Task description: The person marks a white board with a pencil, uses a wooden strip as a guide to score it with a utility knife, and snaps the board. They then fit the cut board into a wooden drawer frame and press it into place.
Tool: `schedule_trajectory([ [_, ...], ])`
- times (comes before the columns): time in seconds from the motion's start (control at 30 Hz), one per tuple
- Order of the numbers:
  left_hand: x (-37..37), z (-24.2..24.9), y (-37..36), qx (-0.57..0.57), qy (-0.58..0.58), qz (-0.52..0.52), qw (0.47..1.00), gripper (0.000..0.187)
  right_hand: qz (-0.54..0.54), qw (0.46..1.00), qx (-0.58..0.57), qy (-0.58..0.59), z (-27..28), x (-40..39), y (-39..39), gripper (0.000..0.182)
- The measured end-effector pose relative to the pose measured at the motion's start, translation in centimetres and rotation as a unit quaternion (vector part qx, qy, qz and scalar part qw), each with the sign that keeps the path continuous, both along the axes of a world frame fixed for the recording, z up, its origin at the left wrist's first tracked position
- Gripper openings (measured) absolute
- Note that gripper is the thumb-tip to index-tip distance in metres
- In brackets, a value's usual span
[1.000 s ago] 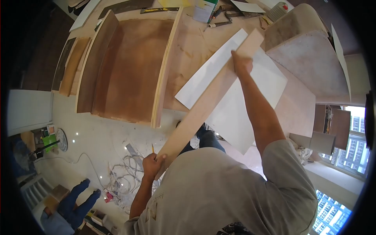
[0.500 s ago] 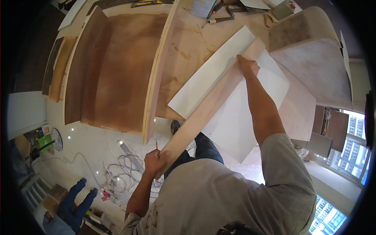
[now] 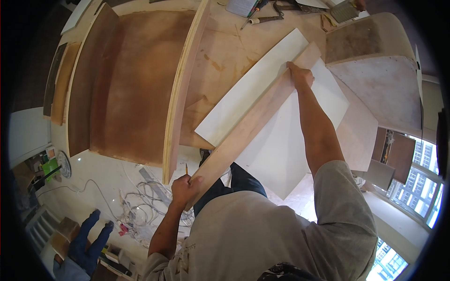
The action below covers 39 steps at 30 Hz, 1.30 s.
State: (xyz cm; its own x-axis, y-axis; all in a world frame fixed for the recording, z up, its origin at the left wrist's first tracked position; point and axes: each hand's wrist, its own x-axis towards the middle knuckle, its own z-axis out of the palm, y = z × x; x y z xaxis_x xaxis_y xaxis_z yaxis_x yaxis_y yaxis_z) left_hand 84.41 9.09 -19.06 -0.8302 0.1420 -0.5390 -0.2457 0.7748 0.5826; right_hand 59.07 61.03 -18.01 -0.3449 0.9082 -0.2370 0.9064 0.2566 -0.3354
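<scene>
A long, narrow wooden board (image 3: 255,119) slants from near my body up to the far right. My left hand (image 3: 185,188) is closed around its near end, and a pencil (image 3: 186,169) sticks up from among those fingers. Close to the far end, my right hand (image 3: 301,76) grips the board's edge, thumb on the left side. Under the board lies a white sheet (image 3: 286,154), which shows on both sides of it. The undersides of both hands are hidden.
An upright plywood-edged panel (image 3: 180,93) of a brown cabinet frame stands left. A curved wooden piece (image 3: 375,40) sits at the right. A hammer (image 3: 267,20) lies at the back. Tangled cables (image 3: 140,201) cover the floor, near another person's legs (image 3: 89,239).
The view has shifted slightly, so the cabinet frame appears a little further left. Both hands keep their hold on the board, which has hardly moved against the white sheet.
</scene>
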Motion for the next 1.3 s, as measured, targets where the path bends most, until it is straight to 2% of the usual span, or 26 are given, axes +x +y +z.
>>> schedule_trajectory([
  [0.2,-0.4,-0.2,0.3,0.007,-0.006,-0.009,1.0,0.056,-0.026,0.999,-0.006,-0.024,0.2,-0.6,0.3,0.091],
  [0.63,0.0,-0.6,0.6,0.012,-0.016,-0.008,1.0,0.056,-0.019,1.0,-0.007,-0.003,-0.5,-0.2,1.2,0.093],
  [0.73,0.1,-0.7,0.6,0.008,0.015,-0.023,1.0,0.057,-0.018,1.0,-0.006,-0.005,-0.6,-0.2,1.4,0.094],
  [0.83,-0.1,0.0,0.7,0.014,-0.018,-0.017,1.0,0.048,-0.012,1.0,0.01,-0.012,-1.0,-0.1,1.6,0.096],
  [0.93,0.6,0.9,1.3,-0.078,0.27,-0.069,0.957,0.039,-0.005,0.999,0.04,-0.018,-0.7,0.1,0.9,0.098],
  [1.03,1.1,3.5,2.0,-0.057,0.21,-0.118,0.969,0.032,-0.015,0.998,0.066,-0.006,-0.1,0.5,-0.8,0.091],
  [1.13,-0.6,7.0,6.6,0.111,0.265,-0.106,0.952,0.027,-0.022,0.996,0.082,0.011,0.1,0.5,-1.7,0.088],
  [1.23,-5.3,8.4,12.5,0.217,0.313,-0.142,0.914,0.036,-0.049,0.996,0.068,0.017,-0.1,0.5,-1.7,0.087],
  [1.3,-8.5,7.7,16.5,0.202,0.377,-0.17,0.888,0.039,-0.062,0.996,0.066,0.026,-0.4,1.1,-1.5,0.086],
])
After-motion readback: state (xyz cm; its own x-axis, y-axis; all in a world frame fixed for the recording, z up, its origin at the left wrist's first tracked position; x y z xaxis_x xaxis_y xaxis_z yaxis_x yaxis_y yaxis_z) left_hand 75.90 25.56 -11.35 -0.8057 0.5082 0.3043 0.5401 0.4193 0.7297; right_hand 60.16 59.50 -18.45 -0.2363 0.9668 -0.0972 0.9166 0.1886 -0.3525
